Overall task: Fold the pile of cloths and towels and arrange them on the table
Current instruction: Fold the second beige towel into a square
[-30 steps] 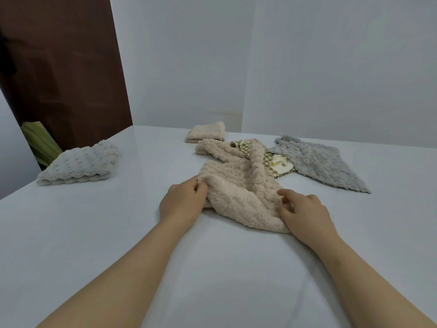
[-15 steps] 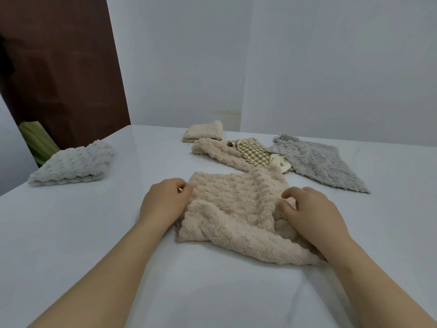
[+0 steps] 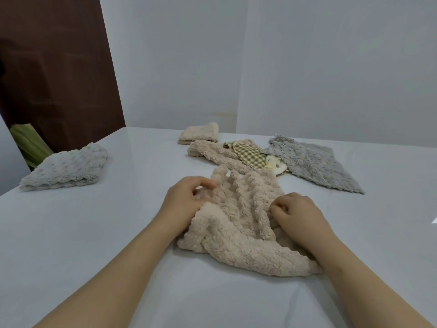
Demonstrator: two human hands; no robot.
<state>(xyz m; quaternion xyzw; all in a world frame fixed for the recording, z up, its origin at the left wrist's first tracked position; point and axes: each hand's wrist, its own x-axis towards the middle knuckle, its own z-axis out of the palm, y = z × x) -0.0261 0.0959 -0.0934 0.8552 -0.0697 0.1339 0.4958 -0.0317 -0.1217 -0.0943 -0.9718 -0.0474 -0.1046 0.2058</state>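
Observation:
A fluffy beige towel [image 3: 238, 223] lies bunched and wrinkled on the white table [image 3: 94, 233] in front of me. My left hand [image 3: 184, 200] pinches its left edge with curled fingers. My right hand [image 3: 298, 216] grips its right side, fingers curled into the pile. Behind it lies the unfolded pile: another beige towel [image 3: 212, 153], a green checked cloth [image 3: 250, 155], a cream printed cloth [image 3: 275, 165] and a grey towel [image 3: 312, 164].
A folded beige towel [image 3: 199, 133] sits at the far edge near the wall. A folded pale grey towel [image 3: 68, 166] lies at the table's left edge. A brown door and green leaves stand beyond the left corner.
Both hands have dragged the beige towel away from the pile towards me. It has spread wider, then bunched into ridges between my hands.

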